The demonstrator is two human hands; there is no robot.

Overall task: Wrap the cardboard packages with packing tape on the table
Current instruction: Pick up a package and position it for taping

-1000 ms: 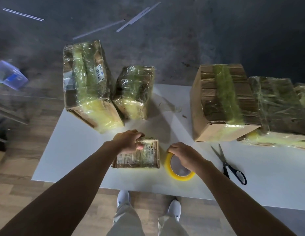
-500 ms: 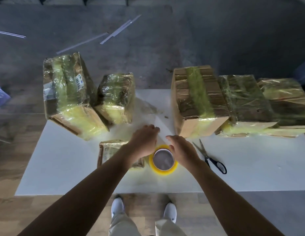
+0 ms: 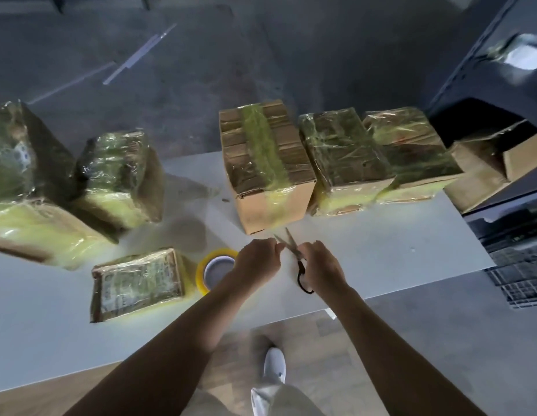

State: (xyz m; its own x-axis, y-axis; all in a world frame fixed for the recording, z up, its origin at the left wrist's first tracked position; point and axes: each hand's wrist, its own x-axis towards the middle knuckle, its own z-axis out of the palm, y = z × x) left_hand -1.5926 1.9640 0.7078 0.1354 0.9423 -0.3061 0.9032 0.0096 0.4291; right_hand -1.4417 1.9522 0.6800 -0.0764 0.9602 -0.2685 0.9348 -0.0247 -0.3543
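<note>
From the head view, a white table runs from left to right with the person standing at its near edge. The right hand grips the black handles of a pair of scissors, fingers curled round them, with the blades apart and pointing to the far side. The left hand is just left of the blades, its fingers curled and the tips bunched together. Whether they pinch anything I cannot tell.

A yellow tape roll lies flat on the table just left of the left wrist. A small flat package, already taped over, lies beside it to the left.

Along the far side stand five wrapped packages: a large one and a smaller one on the left, then three side by side on the right. An open cardboard box sits at the far right end.
</note>
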